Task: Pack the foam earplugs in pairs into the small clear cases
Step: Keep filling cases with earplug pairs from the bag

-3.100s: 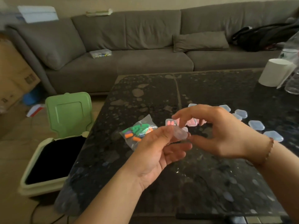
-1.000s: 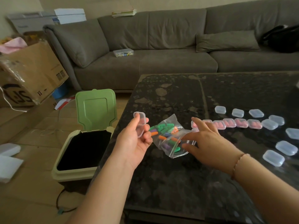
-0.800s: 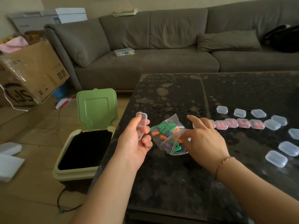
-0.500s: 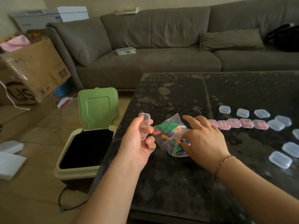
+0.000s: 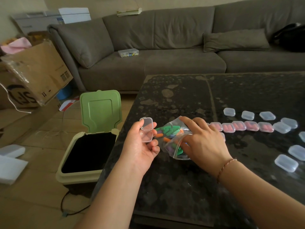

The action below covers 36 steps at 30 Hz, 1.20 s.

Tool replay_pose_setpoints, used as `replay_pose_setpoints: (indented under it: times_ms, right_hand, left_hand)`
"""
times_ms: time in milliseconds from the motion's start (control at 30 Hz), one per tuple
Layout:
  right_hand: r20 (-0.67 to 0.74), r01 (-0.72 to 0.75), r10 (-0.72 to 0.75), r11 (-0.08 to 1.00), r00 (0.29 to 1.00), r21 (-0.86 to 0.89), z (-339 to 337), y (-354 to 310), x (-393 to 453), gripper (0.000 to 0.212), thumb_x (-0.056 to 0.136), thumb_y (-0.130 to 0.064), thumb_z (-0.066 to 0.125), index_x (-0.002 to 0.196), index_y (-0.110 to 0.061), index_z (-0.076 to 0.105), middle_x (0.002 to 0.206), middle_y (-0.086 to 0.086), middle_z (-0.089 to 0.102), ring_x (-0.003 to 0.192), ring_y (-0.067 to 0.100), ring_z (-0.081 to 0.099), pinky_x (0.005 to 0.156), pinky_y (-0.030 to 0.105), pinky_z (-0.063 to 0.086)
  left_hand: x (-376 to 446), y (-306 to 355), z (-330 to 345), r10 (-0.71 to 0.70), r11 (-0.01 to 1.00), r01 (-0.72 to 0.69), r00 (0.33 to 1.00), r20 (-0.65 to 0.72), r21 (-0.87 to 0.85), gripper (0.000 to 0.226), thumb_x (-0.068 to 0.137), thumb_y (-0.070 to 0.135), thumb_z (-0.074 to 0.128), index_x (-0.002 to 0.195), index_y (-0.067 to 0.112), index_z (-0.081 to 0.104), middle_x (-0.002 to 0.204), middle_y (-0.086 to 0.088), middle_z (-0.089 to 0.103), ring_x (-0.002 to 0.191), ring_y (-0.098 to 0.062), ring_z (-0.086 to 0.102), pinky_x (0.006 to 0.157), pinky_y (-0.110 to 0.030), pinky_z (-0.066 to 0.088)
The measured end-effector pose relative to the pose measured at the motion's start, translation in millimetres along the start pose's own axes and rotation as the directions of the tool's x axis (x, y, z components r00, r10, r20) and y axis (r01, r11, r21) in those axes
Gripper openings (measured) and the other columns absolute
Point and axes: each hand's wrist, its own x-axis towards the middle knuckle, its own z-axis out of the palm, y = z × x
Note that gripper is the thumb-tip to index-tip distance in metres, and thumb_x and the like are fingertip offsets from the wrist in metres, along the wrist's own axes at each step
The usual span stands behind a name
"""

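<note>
Head cam, left hand (image 5: 140,146) pinching open clear case (image 5: 146,129), right hand (image 5: 203,142) fingers inside earplug bag (image 5: 173,138)

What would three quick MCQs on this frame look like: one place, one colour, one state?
1. Where is the open small clear case?
A. in the left hand
B. on the sofa
C. in the bin

2. What colour are the earplugs in the row of filled clear cases?
A. blue
B. pink
C. yellow

3. What state is the green bin lid in?
A. shut
B. raised open
C. lying on the floor

Answers: 1 A, the fingers grip the case above the black stone table edge; 2 B, pink shows through each lid; 3 B, the lid stands upright over the dark opening.
</note>
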Motion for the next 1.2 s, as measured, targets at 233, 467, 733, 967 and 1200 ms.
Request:
replay_pose_setpoints:
  times_ms: [233,467,733,967,1200]
  right_hand:
    - [-0.053,0.014,-0.002,0.975,0.999,0.224,-28.2,17.8,-10.1,0.019,0.090,-0.041,0.054,0.088,-0.035,0.072,0.143,-0.017,0.043,0.132,0.011,0.035,0.086,0.033,0.046]
    - [-0.072,-0.034,0.114,0.730,0.991,0.682,-52.8,25.4,-10.2,0.020,0.086,-0.020,0.060,0.071,-0.023,0.072,0.116,-0.018,0.062,0.083,-0.015,0.056,0.069,0.005,0.042]
    - [-0.188,0.082,0.053,0.764,0.981,0.640,-56.0,5.2,-13.8,0.021,0.083,-0.038,0.055,0.071,-0.036,0.072,0.132,-0.021,0.049,0.124,0.002,0.040,0.092,0.025,0.040]
    - [-0.158,0.076,0.004,0.864,0.987,0.497,-52.6,4.8,-14.1,0.035,0.079,-0.051,0.045,0.076,-0.034,0.075,0.137,-0.020,0.046,0.129,0.002,0.032,0.085,0.031,0.050]
    - [-0.169,0.062,0.009,0.912,0.986,0.406,-47.2,3.3,-14.6,0.036,0.085,-0.052,0.045,0.073,-0.031,0.072,0.134,-0.019,0.049,0.125,0.004,0.038,0.077,0.034,0.054]
  left_hand:
    - [-1.0,-1.9,4.3,0.028,1.000,-0.029,1.000,0.007,0.005,0.043,0.098,0.044,0.050,0.109,0.008,0.071,0.065,-0.002,0.061,0.052,-0.012,0.046,0.053,-0.025,0.041]
    - [-14.8,-19.8,22.5,0.085,0.996,-0.084,0.992,0.096,-0.021,0.034,0.101,0.034,0.053,0.109,0.009,0.075,0.088,-0.009,0.067,0.062,-0.014,0.055,0.060,-0.026,0.048]
    - [-31.9,-38.8,30.0,0.053,0.997,-0.030,0.940,0.338,-0.073,0.037,0.103,0.029,0.046,0.128,0.007,0.060,0.108,-0.010,0.073,0.096,-0.020,0.070,0.094,-0.036,0.052]
    - [-31.7,-43.8,30.0,0.049,0.997,-0.022,0.927,0.373,-0.076,0.041,0.104,0.028,0.044,0.137,0.008,0.054,0.129,-0.019,0.066,0.122,-0.031,0.063,0.113,-0.049,0.040]
    - [-34.1,-43.8,31.1,0.048,0.997,-0.019,0.925,0.376,-0.081,0.042,0.105,0.027,0.041,0.137,0.003,0.054,0.124,-0.016,0.068,0.114,-0.024,0.067,0.102,-0.041,0.052]
